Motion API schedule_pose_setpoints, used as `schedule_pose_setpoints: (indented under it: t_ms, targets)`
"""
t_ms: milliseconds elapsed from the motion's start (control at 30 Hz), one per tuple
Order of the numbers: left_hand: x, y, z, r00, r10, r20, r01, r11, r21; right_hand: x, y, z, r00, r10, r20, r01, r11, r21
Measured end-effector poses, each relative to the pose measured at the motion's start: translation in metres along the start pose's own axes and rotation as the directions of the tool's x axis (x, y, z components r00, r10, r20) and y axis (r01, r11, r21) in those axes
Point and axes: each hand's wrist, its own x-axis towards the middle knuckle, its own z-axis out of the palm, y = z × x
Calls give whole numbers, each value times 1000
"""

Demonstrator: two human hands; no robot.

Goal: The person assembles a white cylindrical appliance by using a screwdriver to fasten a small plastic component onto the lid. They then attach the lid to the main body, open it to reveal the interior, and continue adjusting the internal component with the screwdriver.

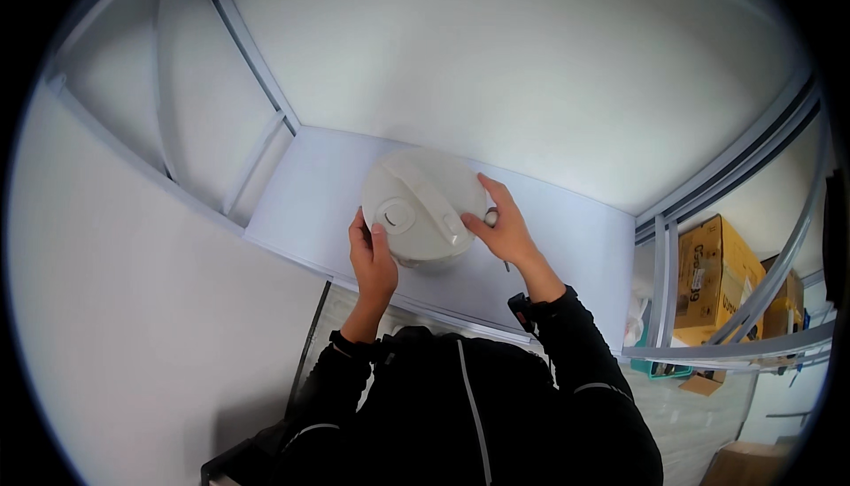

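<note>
While my thumbs press on the lid's near edge and right side, the fingers of my left hand (375,268) and right hand (508,233) curl around the sides of the off-white cooker (403,243), gripping it between them. Fingertips on both sides partly vanish behind its rim. Beside my right fingers shows a small pale piece (490,217) that I cannot identify, and below them a thin dark thing, mostly covered by my hand. The lid faces up towards me, hiding most of the body and all of the base. Its handle (434,200) lies flat, the long axis slanting from far left to near right; the round vent (394,215) sits left of it, by my left thumb. The cooker is on the white desk (567,251), around its middle. Farther right, beyond the frame (660,287), a yellow-brown box (706,265) is partly blocked by bars, and a teal basket (666,369) is largely concealed.
</note>
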Motion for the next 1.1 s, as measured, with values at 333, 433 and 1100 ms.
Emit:
schedule_pose_setpoints:
  t_ms: [333, 433, 1100]
  targets:
    - [3, -1, 3, 1000, -7, -25, 6, 997, -78, -4, -2, 1, 998, -55, -11, 54, 995, -86]
    - [2, 0, 3, 1000, -14, -27, 12, 997, -82, -1, 1, -1, 999, -36, -20, 35, 998, -55]
    - [56, 86, 7, 998, 17, -64, -7, 989, 147, 10, -49, -18, 975, 223, -17, -207, 929, 308]
